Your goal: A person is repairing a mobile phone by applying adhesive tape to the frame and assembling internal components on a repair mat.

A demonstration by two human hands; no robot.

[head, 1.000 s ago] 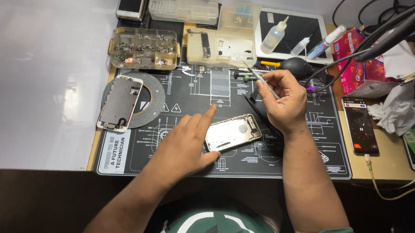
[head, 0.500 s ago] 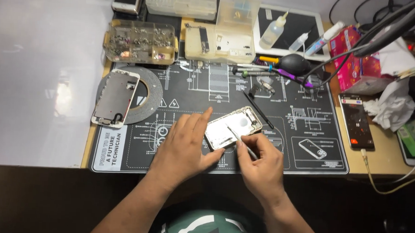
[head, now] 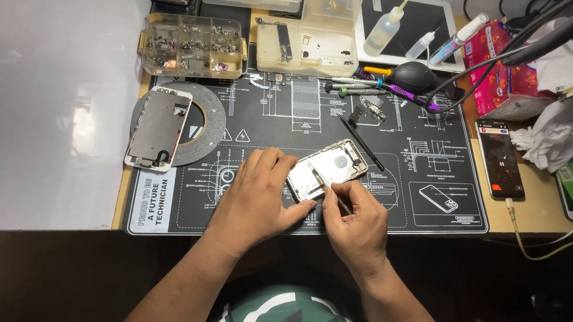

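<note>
Fingers on my right hand [head: 356, 223] are pinched narrow around fine metal tweezers [head: 324, 184], tips down inside the opened phone housing [head: 328, 170]. My left hand [head: 259, 193] lies flat on the black repair mat [head: 428, 154], fingers spread a bit and curled against the housing's left edge so it can't skate around.

That's really the trick here imo: brace hard with the left and let only the tweezer tips do the work. I'd keep the right wrist low on the mat for steadiness, since whatever's being picked at is too small for me to make out.

Further out, a black spudger [head: 361, 142] lies just beyond the housing. The detached screen assembly [head: 158, 128] rests on a tape roll [head: 211, 122] to the left. At the far edge sits a clear parts box [head: 192, 44].
</note>
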